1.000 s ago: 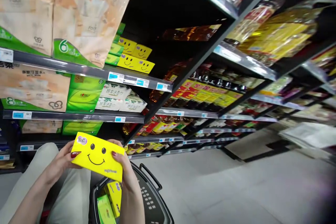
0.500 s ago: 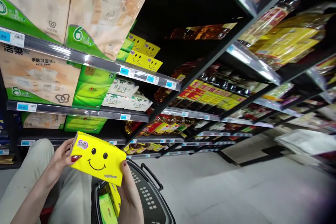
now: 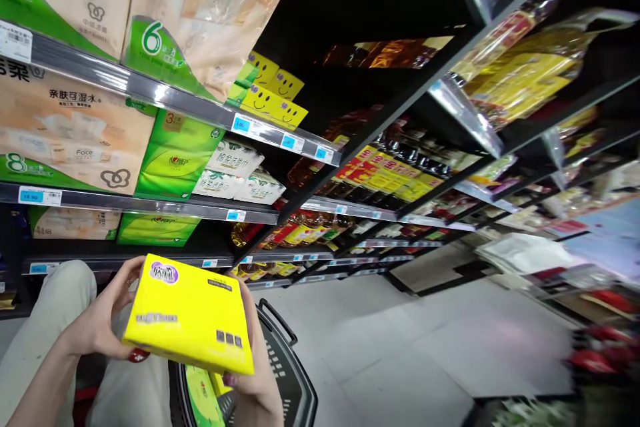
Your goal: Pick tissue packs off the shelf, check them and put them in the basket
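Observation:
A yellow tissue pack (image 3: pixel 193 313) is held up in front of me, its printed face with a purple logo and small dark print turned toward me. My left hand (image 3: pixel 103 320) grips its left end, thumb at the lower corner. At the right end my right hand (image 3: pixel 257 360) is closed around it, thumb under the lower edge. Below the pack stands a dark shopping basket (image 3: pixel 295 373), partly hidden by my right arm. Inside it lie a green tissue pack (image 3: pixel 203 397) and a bit of a yellow pack (image 3: pixel 220 385).
Shelves ahead carry large tissue bundles (image 3: pixel 215 20), smiley-faced yellow packs (image 3: pixel 270 103), green packs (image 3: pixel 175 153) and white packs (image 3: pixel 233 157). Oil bottles (image 3: pixel 383 170) fill the racks farther right. My knees (image 3: pixel 65 307) are bent beside the basket. Grey floor (image 3: pixel 370 340) stretches to the right.
The tissue pack has been turned over, from its smiley face to a side with logo and print. Both hands stay on it. The view has shifted slightly to the right.

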Tool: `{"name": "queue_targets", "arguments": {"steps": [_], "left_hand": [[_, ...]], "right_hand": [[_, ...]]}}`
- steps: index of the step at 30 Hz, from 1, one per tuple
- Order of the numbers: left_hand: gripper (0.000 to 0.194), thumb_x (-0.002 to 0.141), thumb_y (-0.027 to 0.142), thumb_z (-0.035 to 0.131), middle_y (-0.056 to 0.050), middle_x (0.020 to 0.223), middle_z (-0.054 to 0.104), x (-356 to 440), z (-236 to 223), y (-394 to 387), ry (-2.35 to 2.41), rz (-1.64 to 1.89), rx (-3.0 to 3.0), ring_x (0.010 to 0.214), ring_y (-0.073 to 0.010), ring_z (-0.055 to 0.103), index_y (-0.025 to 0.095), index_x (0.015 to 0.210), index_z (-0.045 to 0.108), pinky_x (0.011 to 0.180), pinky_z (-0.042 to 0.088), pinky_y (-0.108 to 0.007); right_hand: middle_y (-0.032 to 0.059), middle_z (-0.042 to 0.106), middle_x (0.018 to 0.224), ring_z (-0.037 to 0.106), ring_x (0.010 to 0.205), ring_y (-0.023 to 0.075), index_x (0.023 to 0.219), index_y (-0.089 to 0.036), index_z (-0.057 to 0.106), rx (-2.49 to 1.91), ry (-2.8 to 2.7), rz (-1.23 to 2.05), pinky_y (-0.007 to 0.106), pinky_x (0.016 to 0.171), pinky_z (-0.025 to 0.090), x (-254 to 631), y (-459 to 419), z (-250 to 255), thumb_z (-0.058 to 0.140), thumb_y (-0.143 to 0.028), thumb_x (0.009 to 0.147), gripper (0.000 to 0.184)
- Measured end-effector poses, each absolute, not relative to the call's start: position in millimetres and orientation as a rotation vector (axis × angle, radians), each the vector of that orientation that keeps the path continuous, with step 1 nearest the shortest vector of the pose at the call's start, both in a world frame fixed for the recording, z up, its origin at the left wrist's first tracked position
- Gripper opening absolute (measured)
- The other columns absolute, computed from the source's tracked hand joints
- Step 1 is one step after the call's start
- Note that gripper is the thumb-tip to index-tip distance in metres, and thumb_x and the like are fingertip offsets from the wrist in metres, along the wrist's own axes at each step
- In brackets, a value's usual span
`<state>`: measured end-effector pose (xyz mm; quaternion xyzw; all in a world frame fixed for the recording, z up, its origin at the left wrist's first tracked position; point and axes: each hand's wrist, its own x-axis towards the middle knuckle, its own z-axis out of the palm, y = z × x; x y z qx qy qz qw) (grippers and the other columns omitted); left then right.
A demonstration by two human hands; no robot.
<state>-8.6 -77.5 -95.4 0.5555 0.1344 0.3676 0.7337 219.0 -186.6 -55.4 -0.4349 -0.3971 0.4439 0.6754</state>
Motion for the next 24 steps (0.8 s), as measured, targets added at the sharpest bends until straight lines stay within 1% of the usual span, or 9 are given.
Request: {"name": "queue_targets", "arguments": {"steps": [2,4,5,7,9,14,17,21,24], "left_hand": [[0.107,0.063,0.033,0.095,-0.006,0.171,0.02,-12.8,-95.8,-77.8,0.282,0.828,1.282,0.157,-0.0389,0.024,0.042,0.151,0.036,0.12,0.039,-0.044],[0.101,0.063,0.032,0.096,-0.002,0.173,0.014,-15.3,-97.0,-77.5,0.26,0.836,1.295,0.158,-0.0384,0.022,0.045,0.147,0.042,0.119,0.041,-0.042],[0.098,0.064,0.031,0.096,-0.003,0.173,0.016,-16.1,-98.1,-77.0,0.253,0.821,1.289,0.157,-0.0382,0.025,0.045,0.146,0.043,0.119,0.041,-0.042],[0.097,0.067,0.031,0.095,-0.008,0.17,0.028,-17.1,-101.2,-75.6,0.27,0.758,1.261,0.151,-0.0379,0.038,0.043,0.147,0.041,0.117,0.043,-0.043],[0.098,0.069,0.03,0.093,-0.011,0.165,0.039,-17.6,-103.9,-74.2,0.31,0.705,1.246,0.144,-0.0366,0.05,0.041,0.149,0.038,0.114,0.047,-0.043],[0.096,0.068,0.031,0.094,-0.012,0.164,0.04,-19.0,-107.9,-71.5,0.322,0.72,1.252,0.139,-0.0357,0.055,0.039,0.147,0.04,0.111,0.05,-0.04],[0.104,0.066,0.033,0.095,-0.016,0.16,0.044,-18.9,-114.5,-68.3,0.359,0.715,1.267,0.138,-0.0373,0.056,0.036,0.152,0.035,0.11,0.051,-0.043],[0.109,0.062,0.033,0.096,-0.016,0.158,0.041,-15.9,-121.4,-65.6,0.248,0.797,1.323,0.14,-0.0408,0.053,0.039,0.151,0.033,0.107,0.054,-0.048],[0.102,0.062,0.031,0.092,-0.011,0.159,0.032,-12.1,-113.3,-73.2,0.289,0.972,1.439,0.148,-0.0421,0.042,0.045,0.147,0.036,0.109,0.052,-0.05]], "right_hand": [[0.0083,0.063,0.142,0.058,0.133,0.0372,0.141,-0.037,0.058,-0.993,-0.913,0.971,0.049,0.111,0.047,213.6,-191.7,-49.6,0.101,-0.054,0.039,0.112],[0.005,0.055,0.152,0.057,0.134,0.0369,0.135,-0.043,0.062,-1.019,-0.891,0.954,0.051,0.112,0.046,209.2,-196.2,-47.9,0.102,-0.05,0.039,0.104],[0.0026,0.05,0.157,0.057,0.134,0.0369,0.13,-0.045,0.065,-1.029,-0.869,0.947,0.051,0.111,0.047,207.6,-198.0,-48.5,0.103,-0.047,0.039,0.099],[-0.0007,0.042,0.163,0.057,0.134,0.0372,0.123,-0.047,0.068,-1.036,-0.839,0.93,0.052,0.109,0.049,206.2,-200.2,-51.8,0.104,-0.042,0.038,0.092],[-0.0015,0.041,0.163,0.055,0.136,0.037,0.121,-0.047,0.069,-1.039,-0.837,0.911,0.052,0.109,0.049,206.5,-200.7,-56.5,0.104,-0.039,0.037,0.091],[0.0002,0.046,0.16,0.051,0.141,0.0356,0.126,-0.046,0.067,-1.048,-0.899,0.871,0.049,0.115,0.044,212.3,-199.3,-68.3,0.104,-0.039,0.04,0.094],[0.0003,0.039,0.166,0.05,0.142,0.0359,0.134,-0.047,0.061,-1.059,-0.969,0.905,0.049,0.113,0.046,220.0,-197.6,-75.2,0.103,-0.042,0.044,0.1],[0.0038,0.021,0.173,0.041,0.15,0.0366,0.153,-0.044,0.041,-1.075,-1.156,0.976,0.051,0.116,0.043,232.1,-193.2,-82.8,0.097,-0.053,0.054,0.114],[0.0055,0.023,0.173,0.035,0.154,0.0345,0.16,-0.042,0.027,-1.115,-1.134,0.982,0.049,0.117,0.043,232.8,-190.2,-85.7,0.092,-0.054,0.065,0.117]]}}
